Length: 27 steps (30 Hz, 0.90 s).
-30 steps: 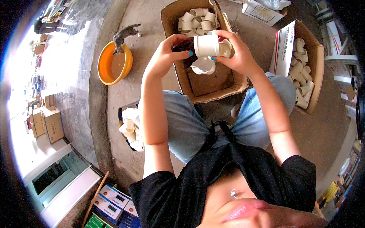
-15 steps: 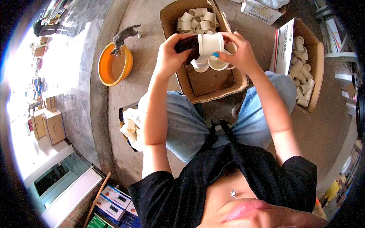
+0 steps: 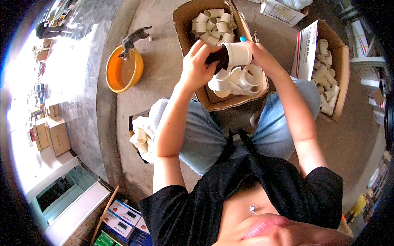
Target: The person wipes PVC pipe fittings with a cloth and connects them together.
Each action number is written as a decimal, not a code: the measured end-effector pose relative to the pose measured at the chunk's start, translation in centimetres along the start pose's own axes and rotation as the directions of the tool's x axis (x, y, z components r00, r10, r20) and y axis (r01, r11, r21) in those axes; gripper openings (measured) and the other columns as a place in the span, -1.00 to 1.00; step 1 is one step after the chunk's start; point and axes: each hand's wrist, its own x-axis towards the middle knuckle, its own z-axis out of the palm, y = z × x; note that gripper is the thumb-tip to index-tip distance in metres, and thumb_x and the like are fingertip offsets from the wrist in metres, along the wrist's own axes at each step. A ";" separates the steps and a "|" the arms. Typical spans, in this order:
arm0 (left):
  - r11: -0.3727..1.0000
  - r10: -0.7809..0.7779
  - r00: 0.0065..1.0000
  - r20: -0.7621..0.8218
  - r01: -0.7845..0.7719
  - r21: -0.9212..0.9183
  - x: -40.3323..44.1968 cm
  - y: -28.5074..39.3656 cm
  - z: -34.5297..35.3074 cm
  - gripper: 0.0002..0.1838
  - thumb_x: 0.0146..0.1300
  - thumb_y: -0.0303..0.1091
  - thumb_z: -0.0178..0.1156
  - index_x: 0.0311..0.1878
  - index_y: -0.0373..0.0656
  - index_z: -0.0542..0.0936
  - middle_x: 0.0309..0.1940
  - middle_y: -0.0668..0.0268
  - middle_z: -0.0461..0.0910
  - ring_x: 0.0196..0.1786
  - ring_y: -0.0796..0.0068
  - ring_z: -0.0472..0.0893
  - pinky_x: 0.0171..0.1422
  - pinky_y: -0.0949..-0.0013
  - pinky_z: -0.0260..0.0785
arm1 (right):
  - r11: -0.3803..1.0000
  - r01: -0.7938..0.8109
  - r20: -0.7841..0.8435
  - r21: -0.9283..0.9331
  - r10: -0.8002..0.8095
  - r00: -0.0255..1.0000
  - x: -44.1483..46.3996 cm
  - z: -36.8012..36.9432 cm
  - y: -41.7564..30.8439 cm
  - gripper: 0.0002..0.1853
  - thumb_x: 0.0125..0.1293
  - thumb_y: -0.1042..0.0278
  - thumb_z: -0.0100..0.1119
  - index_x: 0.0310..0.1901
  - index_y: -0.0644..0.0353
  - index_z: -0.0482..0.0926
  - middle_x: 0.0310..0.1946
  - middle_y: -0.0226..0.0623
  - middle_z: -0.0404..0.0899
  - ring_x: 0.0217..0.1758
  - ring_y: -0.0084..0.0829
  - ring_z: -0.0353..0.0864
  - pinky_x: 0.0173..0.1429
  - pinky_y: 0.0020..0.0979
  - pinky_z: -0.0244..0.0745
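Pipe fitting (image 3: 239,55) over box (image 3: 182,30), judged light, stiff; right hand (image 3: 264,58) grips its end, sound hold; left hand (image 3: 195,65) grasps dark item (image 3: 221,58).

Head-worn camera, close above, facing down

Totally blown out at left, with harsh glare across the floor (image 3: 80,119), way dimmer toward the right shelves (image 3: 365,63). Heavy fisheye bend, black corners, bluish fringing, kinda grainy in the shadows.
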 end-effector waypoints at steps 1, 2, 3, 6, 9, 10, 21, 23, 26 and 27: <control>0.999 -0.046 0.998 -0.033 0.045 -0.027 0.0 0.1 0.1 -0.65 -0.28 -0.67 0.20 -0.29 -0.22 0.52 -0.45 0.15 0.44 -0.35 0.11 0.51 -0.21 0.30 0.41 | 1.000 -0.014 -0.002 -0.016 0.014 1.000 0.0 0.0 -0.2 -0.32 0.14 -0.31 -0.10 -0.26 0.31 0.56 -0.53 -0.31 0.55 -0.46 -0.45 0.53 -0.30 -0.41 0.45; 0.995 -0.091 0.994 -0.066 0.087 -0.055 0.1 0.0 0.1 -0.64 -0.28 -0.66 0.21 -0.28 -0.22 0.52 -0.46 0.14 0.44 -0.36 0.11 0.51 -0.21 0.31 0.41 | 0.986 0.088 -0.058 -0.140 -0.096 0.994 -0.1 0.0 -0.4 -0.36 0.12 -0.27 -0.03 -0.20 0.29 0.54 -0.49 -0.28 0.55 -0.40 -0.43 0.54 -0.25 -0.39 0.44; 0.994 -0.101 0.990 -0.098 0.096 -0.052 0.2 -0.6 0.1 -0.65 -0.23 -0.67 0.22 -0.26 -0.25 0.49 -0.43 0.16 0.50 -0.33 0.26 0.56 -0.15 0.37 0.42 | 0.947 0.181 -0.099 -0.266 -0.214 0.972 -0.5 0.2 -1.0 -0.38 0.09 -0.24 0.04 -0.14 0.27 0.51 -0.44 -0.25 0.56 -0.34 -0.41 0.54 -0.21 -0.37 0.44; 0.740 -0.445 0.895 -0.029 0.349 -0.575 0.2 -0.6 0.4 -0.72 -0.11 -0.72 0.16 -0.25 -0.32 0.48 -0.24 0.24 0.56 -0.16 0.52 0.53 -0.03 0.44 0.41 | 0.630 0.589 -0.020 -0.506 -0.691 0.723 -0.9 0.8 -2.8 -0.35 -0.02 -0.06 0.25 0.05 0.18 0.39 -0.24 -0.20 0.54 -0.15 -0.33 0.51 -0.05 -0.31 0.37; 0.583 -0.549 0.834 0.048 0.424 -0.693 0.3 -1.2 0.1 -0.72 -0.09 -0.72 0.14 -0.23 -0.33 0.48 -0.24 0.25 0.56 -0.17 0.52 0.54 -0.01 0.45 0.39 | 0.199 0.621 0.234 -0.758 -0.806 0.544 -2.1 0.3 -4.7 -0.17 -0.19 0.15 0.41 0.17 0.09 0.23 -0.02 -0.18 0.43 0.01 -0.20 0.41 0.12 -0.21 0.22; 0.580 -0.548 0.833 0.071 0.440 -0.685 0.4 -1.5 0.1 -0.72 -0.08 -0.71 0.13 -0.22 -0.33 0.49 -0.25 0.26 0.56 -0.16 0.53 0.53 -0.01 0.47 0.39 | 0.139 0.599 0.253 -0.789 -0.814 0.522 -2.0 0.2 -4.6 -0.20 -0.18 0.15 0.41 0.15 0.09 0.25 -0.02 -0.19 0.43 0.00 -0.18 0.40 0.13 -0.20 0.21; 0.658 -0.485 0.862 0.147 0.471 -0.588 0.5 -0.9 -0.4 -0.71 -0.12 -0.73 0.12 -0.26 -0.27 0.44 -0.26 0.28 0.54 -0.20 0.51 0.51 -0.02 0.48 0.35 | 0.390 0.599 0.073 -0.699 -0.795 0.602 -1.7 0.7 -2.5 -0.35 -0.24 0.08 0.46 -0.05 0.12 0.46 -0.21 -0.20 0.49 -0.20 -0.26 0.51 -0.07 -0.33 0.42; 0.749 -0.412 0.901 0.133 0.418 -0.513 0.2 -1.0 -0.4 -0.70 -0.15 -0.75 0.11 -0.28 -0.28 0.44 -0.27 0.29 0.53 -0.18 0.51 0.50 0.01 0.47 0.33 | 0.474 0.590 0.023 -0.653 -0.767 0.641 -1.5 0.8 -2.1 -0.46 -0.18 0.08 0.42 -0.14 0.16 0.52 -0.34 -0.23 0.55 -0.37 -0.37 0.55 -0.22 -0.39 0.47; 0.916 -0.237 0.972 0.000 0.223 -0.333 0.1 -1.6 0.0 -0.71 -0.23 -0.78 0.15 -0.35 -0.30 0.48 -0.39 0.24 0.54 -0.27 0.46 0.55 -0.13 0.46 0.39 | 0.728 0.460 -0.063 -0.507 -0.564 0.823 -1.4 0.9 -1.2 -0.56 -0.07 0.02 0.34 -0.26 0.21 0.58 -0.47 -0.27 0.58 -0.46 -0.45 0.54 -0.31 -0.42 0.46; 0.957 -0.174 0.984 -0.025 0.163 -0.241 0.2 -1.4 -0.1 -0.71 -0.25 -0.77 0.15 -0.36 -0.30 0.49 -0.40 0.22 0.53 -0.28 0.42 0.56 -0.14 0.44 0.39 | 0.792 0.381 -0.073 -0.476 -0.468 0.881 -1.1 0.8 -1.0 -0.56 -0.02 -0.02 0.30 -0.30 0.23 0.59 -0.50 -0.29 0.58 -0.47 -0.48 0.54 -0.33 -0.43 0.46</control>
